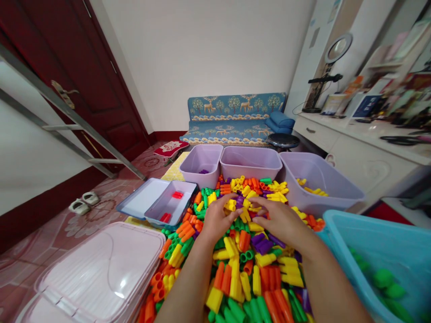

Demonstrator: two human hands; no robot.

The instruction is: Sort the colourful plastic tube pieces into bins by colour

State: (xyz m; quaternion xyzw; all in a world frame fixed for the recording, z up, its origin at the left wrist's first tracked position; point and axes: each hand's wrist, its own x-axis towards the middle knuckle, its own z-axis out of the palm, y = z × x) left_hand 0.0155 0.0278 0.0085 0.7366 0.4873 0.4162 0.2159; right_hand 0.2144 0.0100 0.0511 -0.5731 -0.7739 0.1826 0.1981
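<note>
A heap of bullet-shaped plastic tube pieces (244,241) in orange, yellow, green and purple spreads out below both hands. Many are joined side by side in small sets. My left hand (217,218) is over the far middle of the heap, its fingers and thumb curled around yellow tube pieces (230,205). Opposite it, my right hand (279,220) has its fingers bent and apart, close to other yellow pieces (245,215). Purple pieces (261,243) lie below the right palm. No held piece shows clearly in the right hand.
Lilac bins (251,169) line the far side; the right one (316,204) holds yellow pieces. A shallow box (170,220) with red pieces and a clear lidded container (104,269) stand left. A blue tub (346,269) with green pieces is at right. A metal ladder (81,123) leans at left.
</note>
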